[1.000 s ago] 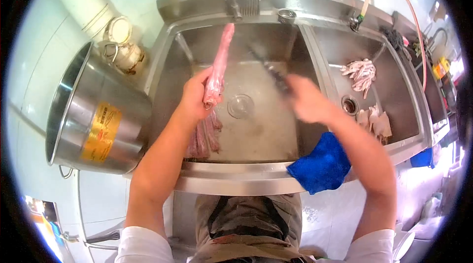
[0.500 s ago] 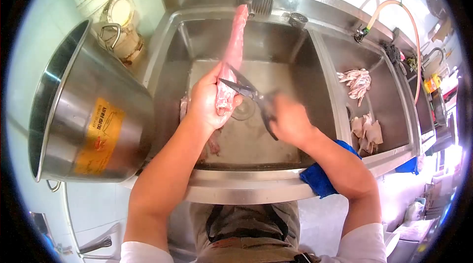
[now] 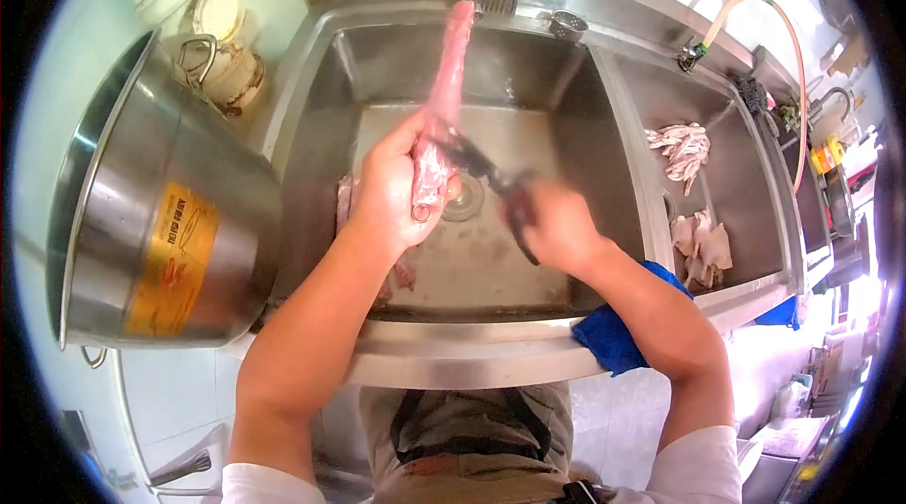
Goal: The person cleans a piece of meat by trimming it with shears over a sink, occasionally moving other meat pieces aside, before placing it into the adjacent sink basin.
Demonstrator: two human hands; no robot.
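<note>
My left hand (image 3: pixel 389 185) is wrapped round the lower part of a long, pink strip of raw meat (image 3: pixel 452 70), which points up and away over the sink. Its near end shows just past my fingers. In my right hand (image 3: pixel 561 228) is a pair of dark-handled scissors (image 3: pixel 483 168), fingers closed on the handles. The blades lie against the meat just above my left palm, blurred by motion. Beneath both hands is the large steel sink basin (image 3: pixel 528 292). More raw meat (image 3: pixel 404 275) lies at its left side, partly hidden by my left forearm.
A big steel pot (image 3: pixel 212 221) stands at the left. The right basin holds a pile of pale chicken feet-like pieces (image 3: pixel 681 153) and several pale raw pieces (image 3: pixel 700 249). A blue cloth (image 3: pixel 604 339) lies on the front rim; a hose (image 3: pixel 800 79) hangs at the right.
The scissors have shifted, their blades now closer together and blurred against the meat. My left hand keeps its hold on the meat. The whole view has shifted slightly.
</note>
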